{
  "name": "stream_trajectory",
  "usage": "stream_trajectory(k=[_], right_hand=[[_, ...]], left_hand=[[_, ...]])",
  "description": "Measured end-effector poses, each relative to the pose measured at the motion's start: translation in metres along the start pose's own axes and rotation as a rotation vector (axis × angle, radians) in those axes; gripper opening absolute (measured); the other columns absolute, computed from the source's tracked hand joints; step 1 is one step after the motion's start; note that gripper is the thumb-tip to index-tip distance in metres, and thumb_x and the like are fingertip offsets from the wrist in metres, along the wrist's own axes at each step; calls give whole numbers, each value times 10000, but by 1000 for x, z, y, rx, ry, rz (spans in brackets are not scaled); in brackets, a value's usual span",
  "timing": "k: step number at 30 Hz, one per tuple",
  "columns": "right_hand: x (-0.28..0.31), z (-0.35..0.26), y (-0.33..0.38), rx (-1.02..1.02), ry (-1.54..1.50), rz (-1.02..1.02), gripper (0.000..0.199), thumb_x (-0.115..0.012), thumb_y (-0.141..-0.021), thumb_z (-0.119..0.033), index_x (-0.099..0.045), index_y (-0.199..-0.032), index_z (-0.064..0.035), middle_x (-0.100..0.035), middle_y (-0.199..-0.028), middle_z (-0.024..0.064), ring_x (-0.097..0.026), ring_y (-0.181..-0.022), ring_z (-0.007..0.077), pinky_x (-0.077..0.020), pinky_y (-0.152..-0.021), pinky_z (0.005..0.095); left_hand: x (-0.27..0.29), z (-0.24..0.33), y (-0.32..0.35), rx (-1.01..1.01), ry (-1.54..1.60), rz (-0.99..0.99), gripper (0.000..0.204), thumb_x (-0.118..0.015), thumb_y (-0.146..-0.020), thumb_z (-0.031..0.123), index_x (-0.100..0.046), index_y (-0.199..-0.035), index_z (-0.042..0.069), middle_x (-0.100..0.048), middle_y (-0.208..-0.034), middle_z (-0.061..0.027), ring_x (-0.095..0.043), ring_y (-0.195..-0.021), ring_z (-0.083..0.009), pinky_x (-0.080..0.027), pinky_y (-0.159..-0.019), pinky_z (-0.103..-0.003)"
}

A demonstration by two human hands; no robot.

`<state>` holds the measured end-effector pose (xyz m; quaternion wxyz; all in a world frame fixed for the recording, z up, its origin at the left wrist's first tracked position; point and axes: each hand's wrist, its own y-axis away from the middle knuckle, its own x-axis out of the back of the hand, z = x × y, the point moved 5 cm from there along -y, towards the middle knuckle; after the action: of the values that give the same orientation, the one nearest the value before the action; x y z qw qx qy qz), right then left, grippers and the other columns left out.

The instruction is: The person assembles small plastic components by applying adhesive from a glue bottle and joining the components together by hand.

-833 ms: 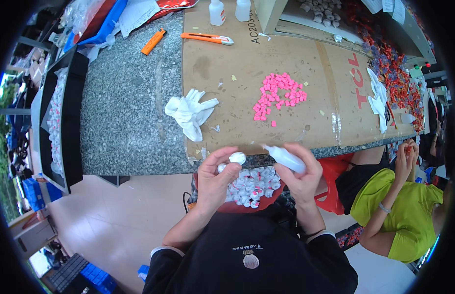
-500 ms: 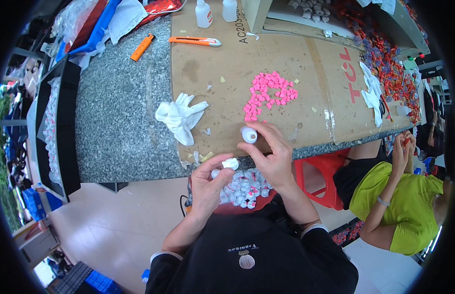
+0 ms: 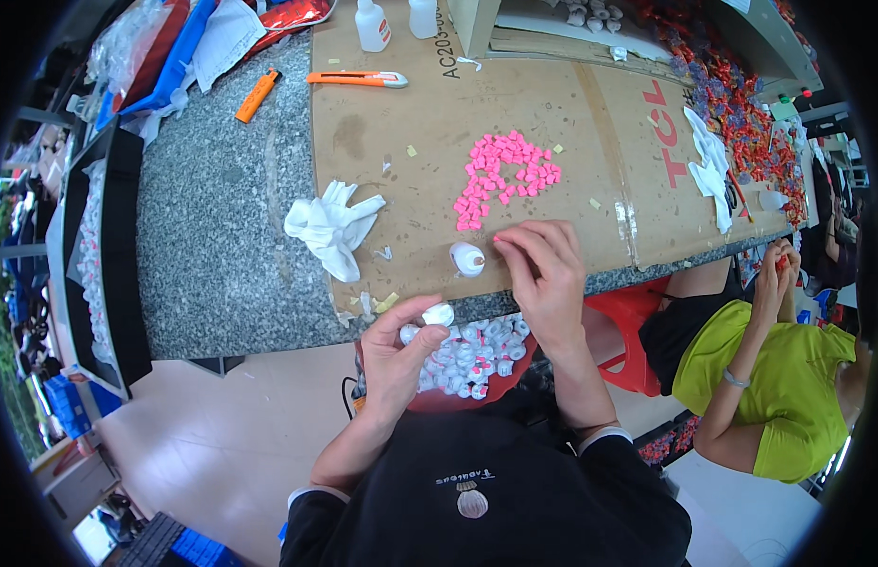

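Overhead view of a person seated at a grey stone bench (image 3: 222, 217) partly covered by a sheet of brown cardboard (image 3: 552, 123). The left hand (image 3: 401, 354) is held just below the bench edge, thumb and fingers pinched around a small white cap (image 3: 439, 314). Beneath it, on the person's lap, a red tray (image 3: 515, 370) holds a heap of similar white caps (image 3: 472, 348). The right hand (image 3: 543, 283) lies palm down on the cardboard with its fingers spread and loose; its fingertips reach the near edge of a cluster of small pink pieces (image 3: 505, 180), and whether one piece is pinched beneath them cannot be told from this angle. Just to the left of that hand a small white glue bottle (image 3: 466, 259) lies on the cardboard, apart from the fingers and ungrasped. A crumpled white cloth (image 3: 330, 227) sits further left, at the cardboard's edge. At the far side of the bench lie an orange utility knife (image 3: 356, 79) and two upright white bottles (image 3: 373, 24). To the right, a second person in a yellow-green shirt (image 3: 770, 378) works at the same bench.
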<state>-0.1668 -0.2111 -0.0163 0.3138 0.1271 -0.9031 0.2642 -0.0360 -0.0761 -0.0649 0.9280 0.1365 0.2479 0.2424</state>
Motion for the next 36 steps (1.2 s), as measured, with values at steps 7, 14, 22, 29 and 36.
stream_trajectory(k=[7, 14, 22, 29, 36], right_hand=[[14, -30, 30, -19, -265, -158, 159, -642, -702, 69, -644, -853, 19, -627, -806, 110, -589, -757, 226, -463, -649, 292], [13, -39, 35, 1, -254, -156, 180, -664, -667, 70, -649, -840, 21, -636, -785, 108, -593, -737, 230, -473, -641, 299], [13, -38, 38, -9, -244, -200, 172, -680, -671, 27, -656, -840, 11, -644, -771, 96, -592, -714, 212, -474, -632, 299], [8, -17, 37, -116, -462, -363, 160, -675, -696, -5, -659, -855, -10, -635, -772, 99, -585, -706, 223, -464, -625, 299], [11, -30, 38, 21, -303, -205, 173, -694, -665, 27, -665, -834, 3, -632, -751, 90, -578, -704, 213, -459, -614, 294]], left_hand=[[-7, 1, 0, -119, -166, -14, 325, -706, -730, -4, -614, -1041, 14, -604, -766, -4, -530, -659, -35, -425, -579, -163], [-16, 8, 2, -274, -448, -40, 363, -765, -650, 19, -640, -991, 13, -620, -831, -40, -531, -657, -54, -433, -575, -183], [-17, 10, 4, -339, -583, -55, 378, -775, -625, 46, -669, -987, 52, -643, -908, -83, -595, -747, -121, -475, -638, -230], [-19, 8, -2, -221, -435, -211, 349, -732, -689, 19, -647, -1028, 22, -628, -931, -79, -574, -780, -100, -471, -668, -212], [-27, 9, 0, -249, -462, -211, 376, -634, -779, -31, -567, -1148, -1, -609, -1024, -101, -575, -882, -115, -470, -721, -209]])
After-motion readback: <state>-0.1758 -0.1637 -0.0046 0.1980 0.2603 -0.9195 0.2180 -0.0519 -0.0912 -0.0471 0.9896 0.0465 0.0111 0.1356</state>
